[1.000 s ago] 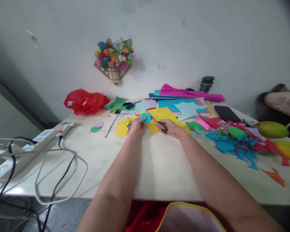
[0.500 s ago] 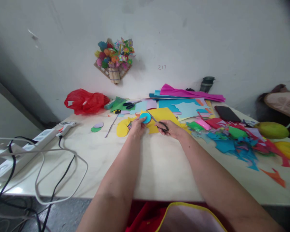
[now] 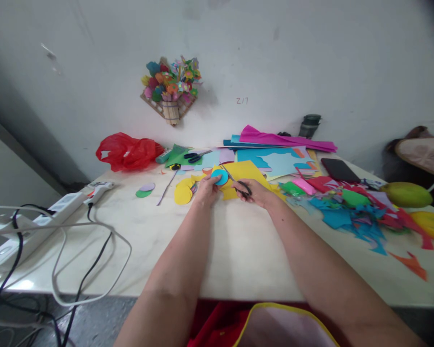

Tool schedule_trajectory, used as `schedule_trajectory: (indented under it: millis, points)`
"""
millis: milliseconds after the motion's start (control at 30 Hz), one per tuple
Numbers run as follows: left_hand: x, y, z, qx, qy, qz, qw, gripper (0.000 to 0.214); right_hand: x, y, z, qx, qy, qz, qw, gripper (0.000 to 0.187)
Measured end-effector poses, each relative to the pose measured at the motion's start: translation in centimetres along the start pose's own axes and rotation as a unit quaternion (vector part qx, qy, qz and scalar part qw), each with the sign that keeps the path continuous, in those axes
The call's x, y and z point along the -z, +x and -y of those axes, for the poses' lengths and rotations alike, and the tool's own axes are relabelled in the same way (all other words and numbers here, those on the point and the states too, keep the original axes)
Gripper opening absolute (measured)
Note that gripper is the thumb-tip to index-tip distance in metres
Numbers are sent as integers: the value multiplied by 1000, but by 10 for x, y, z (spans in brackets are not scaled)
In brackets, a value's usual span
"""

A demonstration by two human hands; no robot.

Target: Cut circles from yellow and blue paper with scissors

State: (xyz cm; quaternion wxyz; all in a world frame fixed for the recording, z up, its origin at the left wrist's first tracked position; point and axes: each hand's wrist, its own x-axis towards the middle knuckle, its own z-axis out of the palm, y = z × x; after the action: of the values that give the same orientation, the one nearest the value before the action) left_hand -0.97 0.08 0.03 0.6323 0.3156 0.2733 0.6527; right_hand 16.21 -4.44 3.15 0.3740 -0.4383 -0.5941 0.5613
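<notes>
Between the thumb and fingers of my left hand point(image 3: 206, 189) is a blue paper circle point(image 3: 220, 177), held against yellow paper point(image 3: 247, 172). My right hand point(image 3: 253, 191) grips black-handled scissors point(image 3: 244, 189), whose blades point up and left along the right edge of the circle. How far the blades are parted is too small to tell. Left of my left hand, several yellow paper cutouts point(image 3: 183, 193) overlap on the table. Farther left lie a lilac circle point(image 3: 148, 186) and a green one point(image 3: 143, 193).
A red plastic bag point(image 3: 128, 152) and second scissors point(image 3: 197, 156) lie at the back. Colourful paper scraps point(image 3: 357, 212), a dark phone point(image 3: 340, 170) and a green fruit point(image 3: 407, 194) occupy the right. A power strip point(image 3: 63, 207) with loose cables runs along the left edge.
The blue circle has shifted slightly right and turned a little in my left hand. The scissors stay close to its edge, and my right hand has barely moved.
</notes>
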Motion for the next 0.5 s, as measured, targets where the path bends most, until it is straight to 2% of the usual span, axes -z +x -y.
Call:
schedule_trajectory:
  millis: [333,500]
  points:
    - [1,0,-2,3,11,-9,1000,18,-4,-3,6,-24,-3,-21,999,29]
    - [0,0,-3,3,9,-5,1000,19,-5,-4,7,-19,-4,-18,1000,35]
